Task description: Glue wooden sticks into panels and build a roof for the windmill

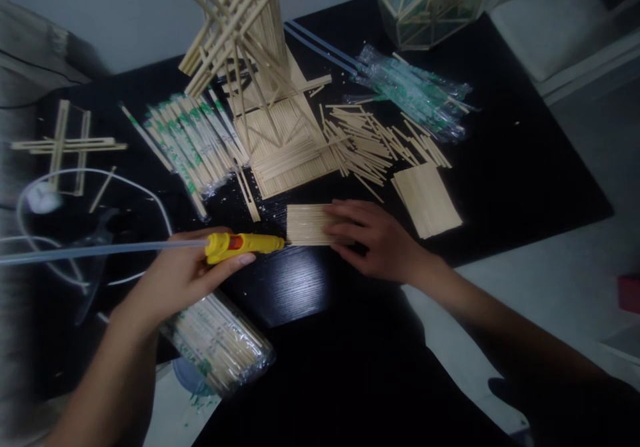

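Observation:
My left hand point(187, 264) is wrapped round a yellow hot glue gun point(245, 244), with a long translucent glue stick point(110, 248) trailing out of its back to the left. The gun's nozzle meets the left end of a small panel of wooden sticks point(306, 224) lying flat on the black table. On the right part of that panel rests my right hand point(373, 237), fingers stretched out over the sticks. Right of it lies another flat stick panel point(427, 199). Loose short sticks point(360, 140) are scattered just beyond.
A stick structure point(250, 54) stands on a stick base point(293, 160) at the back. Wrapped chopsticks point(187, 137) lie left of it, more wrappers point(415, 90) right. A chopstick pack point(225, 340) sits at the front edge, a white cord point(160, 200) at left, a glass-panelled container point(435, 7) at back right.

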Motion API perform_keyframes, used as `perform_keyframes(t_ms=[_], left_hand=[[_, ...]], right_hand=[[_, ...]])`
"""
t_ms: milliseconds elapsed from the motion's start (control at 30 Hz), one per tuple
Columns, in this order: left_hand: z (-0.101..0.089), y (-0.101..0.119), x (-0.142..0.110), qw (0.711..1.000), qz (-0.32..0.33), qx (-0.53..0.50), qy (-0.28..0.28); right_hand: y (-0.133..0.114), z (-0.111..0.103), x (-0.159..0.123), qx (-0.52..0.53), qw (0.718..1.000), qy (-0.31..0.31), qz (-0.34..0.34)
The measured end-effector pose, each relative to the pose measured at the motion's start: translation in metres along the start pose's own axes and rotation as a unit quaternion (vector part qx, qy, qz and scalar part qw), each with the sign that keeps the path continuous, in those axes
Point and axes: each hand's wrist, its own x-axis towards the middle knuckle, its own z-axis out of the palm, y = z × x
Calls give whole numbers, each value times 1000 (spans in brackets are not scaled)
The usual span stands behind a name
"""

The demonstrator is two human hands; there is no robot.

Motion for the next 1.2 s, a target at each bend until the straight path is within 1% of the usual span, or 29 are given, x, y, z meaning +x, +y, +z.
perform_keyframes(t_ms=[100,267,400,633,967,1200], left_hand=[[0,0,1,1000,-11,5,-23],[-1,5,3,1000,-15,5,-20],[-1,6,4,999,-23,-1,-27],[3,10,8,1000,-8,6,-24],[6,20,15,1000,11,9,-28],[9,32,23,999,16,12,-32]], right_hand=[[-1,-1,1,8,1000,-3,5],[-2,-2,2,16,1000,-14,21],[-2,-2,1,17,1000,-11,19],[0,-1,1,12,1000,-7,8],[0,-2,1,17,1000,-14,17],[-3,-7,3,40,998,-29,32]])
